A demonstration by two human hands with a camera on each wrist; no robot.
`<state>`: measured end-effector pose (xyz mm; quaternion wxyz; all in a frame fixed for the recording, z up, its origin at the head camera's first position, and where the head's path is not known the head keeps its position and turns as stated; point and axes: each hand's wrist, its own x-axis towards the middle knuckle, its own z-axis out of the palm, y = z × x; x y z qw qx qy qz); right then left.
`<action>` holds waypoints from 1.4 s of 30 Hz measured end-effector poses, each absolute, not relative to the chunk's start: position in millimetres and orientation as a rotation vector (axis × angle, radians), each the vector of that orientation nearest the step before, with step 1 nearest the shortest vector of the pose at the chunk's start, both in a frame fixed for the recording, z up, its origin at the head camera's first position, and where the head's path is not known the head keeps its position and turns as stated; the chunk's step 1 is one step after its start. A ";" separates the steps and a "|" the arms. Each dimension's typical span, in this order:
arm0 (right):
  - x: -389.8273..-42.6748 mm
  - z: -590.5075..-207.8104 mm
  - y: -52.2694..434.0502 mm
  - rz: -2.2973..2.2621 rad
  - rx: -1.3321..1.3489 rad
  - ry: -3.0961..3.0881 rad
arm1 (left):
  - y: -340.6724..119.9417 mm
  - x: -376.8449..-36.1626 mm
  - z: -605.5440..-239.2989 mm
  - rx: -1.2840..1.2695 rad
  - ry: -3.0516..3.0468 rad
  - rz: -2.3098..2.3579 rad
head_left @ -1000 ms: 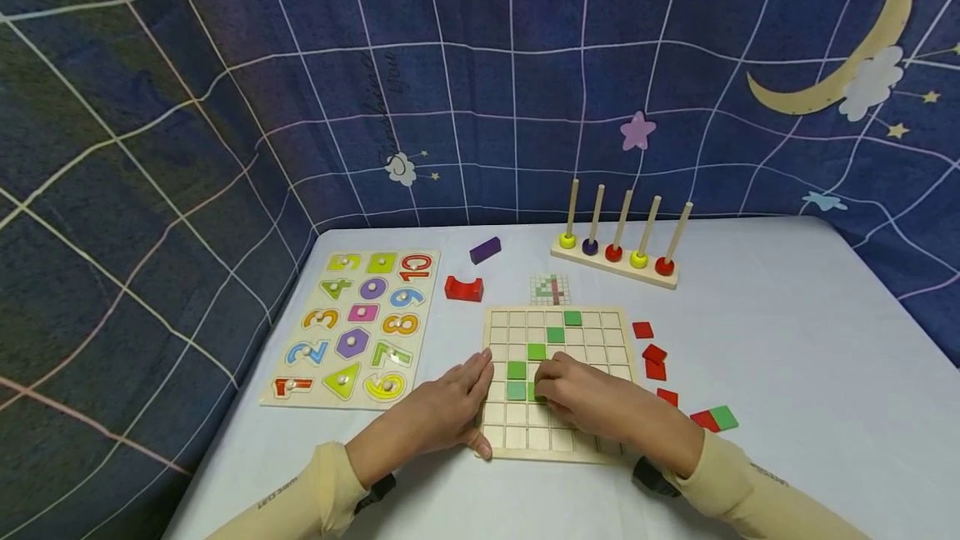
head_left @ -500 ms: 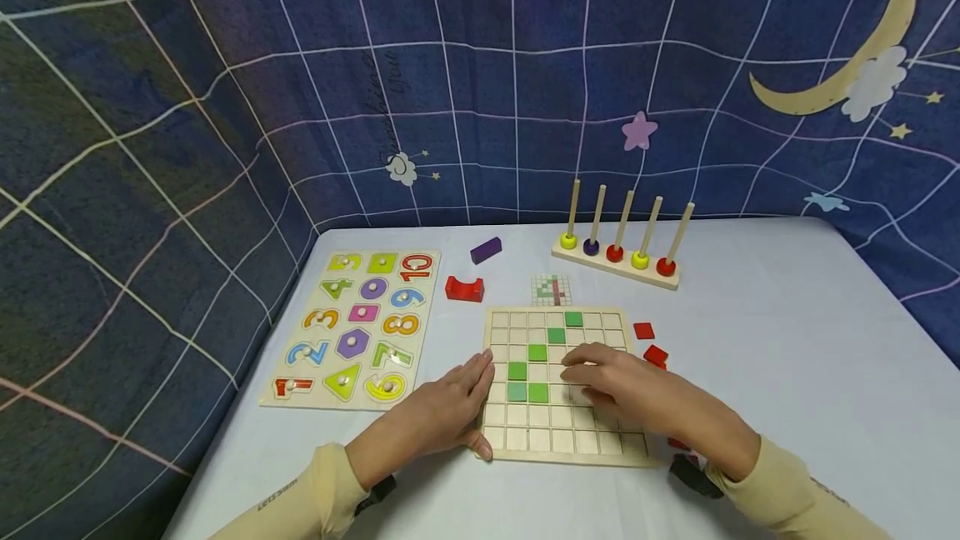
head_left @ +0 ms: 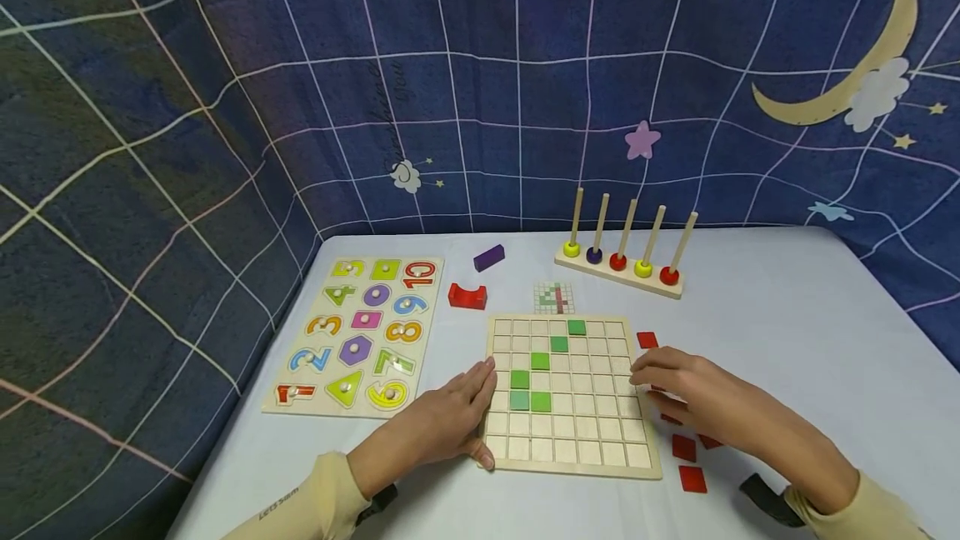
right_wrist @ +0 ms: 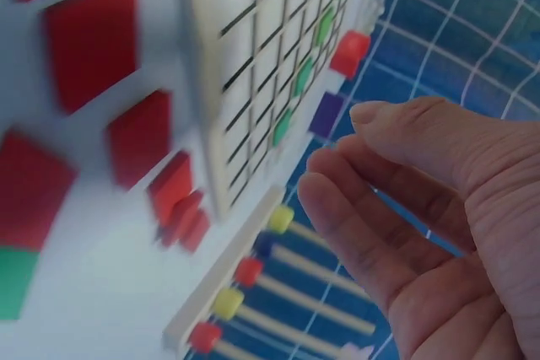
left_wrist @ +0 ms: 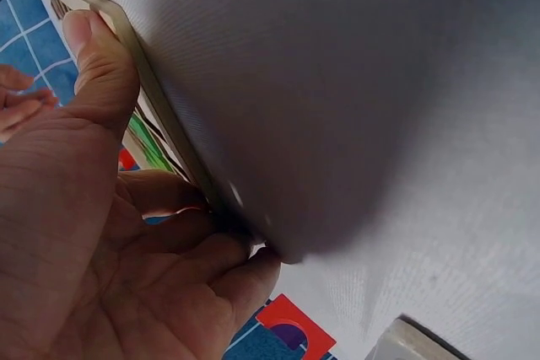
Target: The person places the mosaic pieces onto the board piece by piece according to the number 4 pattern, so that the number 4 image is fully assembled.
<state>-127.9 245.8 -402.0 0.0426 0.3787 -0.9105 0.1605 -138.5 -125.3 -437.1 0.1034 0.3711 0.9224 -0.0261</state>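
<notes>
The grid board (head_left: 585, 432) is the landmark, lying flat with six green tiles (head_left: 541, 401) in its squares. Half a second ago the right hand (head_left: 701, 390) was over the board; now it is at the board's right edge. Its thumb stands apart from the fingers, holding nothing. That leaves all six tiles uncovered, which suggests the lowest right one has been let go. The left hand (head_left: 447, 417) rests along the board's left edge, fingers extended, thumb on the near corner.

Right of the board lie the red tiles (head_left: 693, 479), probably seven, though blur and overlap make the count uncertain, and one loose green tile (right_wrist: 17, 280). Just beyond the board is one pattern card (head_left: 553, 298); beyond and left, one red block (head_left: 467, 297) and one purple block (head_left: 489, 257). Farther behind, a stand (head_left: 618, 276) has five pegs with five beads (head_left: 670, 276). Left of the board, a number puzzle (head_left: 318, 409) carries ten numbers and five shapes.
</notes>
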 end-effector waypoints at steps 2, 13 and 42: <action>-124.3 -405.3 255.1 0.504 1.117 -2.820 | -124.7 -137.4 -437.5 1.105 2.726 -0.088; -114.3 -401.1 306.5 0.362 0.875 -3.145 | -125.1 -137.0 -435.6 1.147 2.742 -0.103; -109.9 -439.8 332.2 0.456 0.888 -3.210 | -124.8 -136.3 -435.5 1.102 2.720 -0.061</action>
